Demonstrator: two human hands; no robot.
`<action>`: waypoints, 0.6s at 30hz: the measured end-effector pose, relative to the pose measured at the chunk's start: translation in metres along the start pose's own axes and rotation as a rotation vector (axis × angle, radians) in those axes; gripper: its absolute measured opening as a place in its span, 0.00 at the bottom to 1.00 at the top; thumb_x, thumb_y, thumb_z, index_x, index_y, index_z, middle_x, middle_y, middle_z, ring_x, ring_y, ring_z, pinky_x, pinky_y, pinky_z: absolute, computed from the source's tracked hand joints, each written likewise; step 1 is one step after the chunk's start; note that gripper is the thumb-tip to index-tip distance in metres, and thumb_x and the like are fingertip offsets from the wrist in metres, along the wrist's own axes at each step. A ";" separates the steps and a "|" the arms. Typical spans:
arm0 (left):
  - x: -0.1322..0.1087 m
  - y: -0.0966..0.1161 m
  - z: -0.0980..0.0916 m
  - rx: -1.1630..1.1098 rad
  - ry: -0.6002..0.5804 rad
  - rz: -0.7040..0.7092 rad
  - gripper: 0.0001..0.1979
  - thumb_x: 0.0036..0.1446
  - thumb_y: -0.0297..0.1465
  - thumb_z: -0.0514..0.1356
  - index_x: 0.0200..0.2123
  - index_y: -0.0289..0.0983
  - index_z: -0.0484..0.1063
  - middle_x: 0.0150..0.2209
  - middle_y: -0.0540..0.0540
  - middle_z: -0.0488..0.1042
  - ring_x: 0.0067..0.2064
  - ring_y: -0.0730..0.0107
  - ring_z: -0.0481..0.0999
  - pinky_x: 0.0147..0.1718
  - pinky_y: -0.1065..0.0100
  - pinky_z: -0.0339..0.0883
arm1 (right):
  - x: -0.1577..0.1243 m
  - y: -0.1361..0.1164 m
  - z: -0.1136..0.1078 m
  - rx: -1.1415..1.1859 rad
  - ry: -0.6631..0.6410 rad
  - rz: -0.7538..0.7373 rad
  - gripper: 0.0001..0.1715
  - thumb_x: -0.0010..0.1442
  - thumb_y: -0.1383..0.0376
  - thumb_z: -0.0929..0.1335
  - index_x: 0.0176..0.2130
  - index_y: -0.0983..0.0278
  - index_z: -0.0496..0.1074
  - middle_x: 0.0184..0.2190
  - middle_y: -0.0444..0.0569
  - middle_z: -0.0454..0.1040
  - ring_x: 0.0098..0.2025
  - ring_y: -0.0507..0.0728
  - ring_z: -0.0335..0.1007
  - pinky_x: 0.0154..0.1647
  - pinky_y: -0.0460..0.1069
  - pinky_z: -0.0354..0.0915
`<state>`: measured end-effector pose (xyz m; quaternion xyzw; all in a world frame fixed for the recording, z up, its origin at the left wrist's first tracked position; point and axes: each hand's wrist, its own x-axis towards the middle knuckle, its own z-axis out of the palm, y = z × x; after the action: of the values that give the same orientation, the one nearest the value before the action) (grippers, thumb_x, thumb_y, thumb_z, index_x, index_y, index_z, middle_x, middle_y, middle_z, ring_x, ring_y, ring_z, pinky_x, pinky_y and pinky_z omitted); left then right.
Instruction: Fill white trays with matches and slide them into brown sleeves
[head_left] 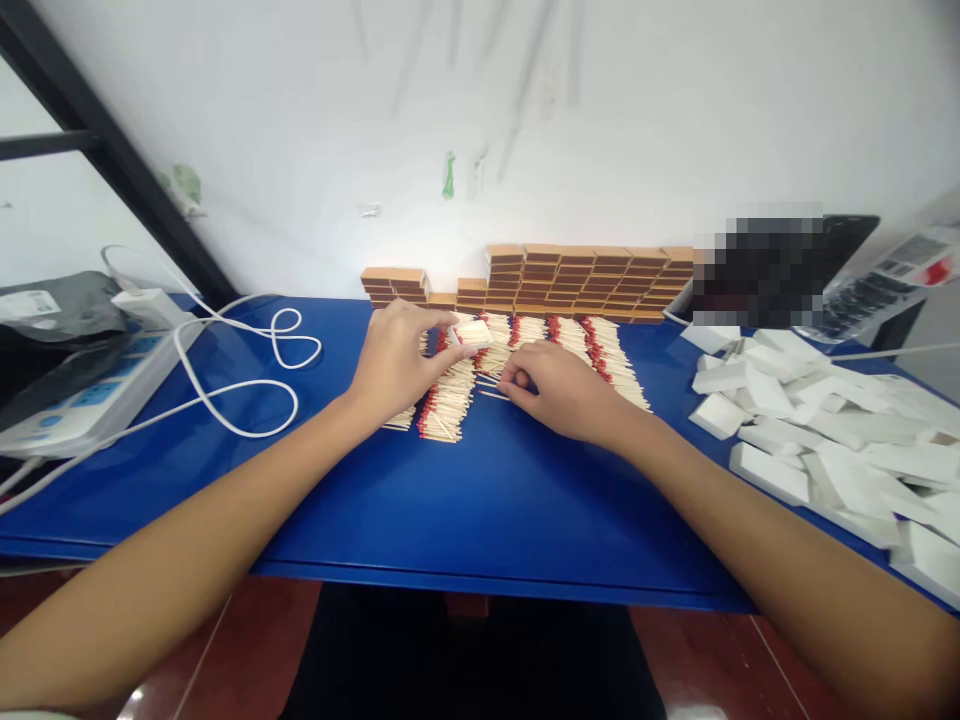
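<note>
My left hand (397,360) pinches a small white matchbox tray (471,335) between thumb and fingers. Pale matchsticks lie inside the tray, which is held above the rows of matches. My right hand (559,388) is closed, its fingers curled together low over the table. A few loose matchsticks (491,394) lie at its fingertips; whether it grips any is hidden. Red-headed matches (448,400) are laid out in several bundles under and around both hands. Part of these bundles is covered by my hands.
Stacked brown matchboxes (577,280) line the wall behind the matches. White empty trays (795,400) are heaped at the right on the blue table (480,520). A dark screen (757,270) leans at back right. White cables (225,410) and a power strip (90,405) are at left.
</note>
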<state>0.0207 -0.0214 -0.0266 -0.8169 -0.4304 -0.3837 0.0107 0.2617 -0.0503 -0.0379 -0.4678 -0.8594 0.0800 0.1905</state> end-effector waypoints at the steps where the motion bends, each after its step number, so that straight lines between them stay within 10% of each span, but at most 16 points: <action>1: 0.000 0.000 0.000 0.000 -0.003 0.001 0.21 0.60 0.50 0.71 0.47 0.42 0.84 0.44 0.44 0.85 0.47 0.52 0.80 0.50 0.52 0.69 | 0.000 0.000 0.000 -0.009 -0.006 0.002 0.10 0.66 0.70 0.67 0.31 0.62 0.71 0.33 0.52 0.76 0.38 0.60 0.69 0.39 0.53 0.60; 18: 0.000 0.000 0.000 0.010 -0.023 0.015 0.18 0.58 0.46 0.74 0.46 0.42 0.84 0.43 0.44 0.85 0.47 0.52 0.79 0.50 0.53 0.68 | -0.008 0.001 -0.007 0.111 -0.053 -0.026 0.06 0.68 0.62 0.70 0.38 0.61 0.73 0.36 0.50 0.75 0.39 0.59 0.69 0.40 0.52 0.62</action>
<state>0.0210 -0.0212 -0.0270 -0.8246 -0.4262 -0.3719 0.0129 0.2690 -0.0572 -0.0341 -0.4431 -0.8643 0.1375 0.1943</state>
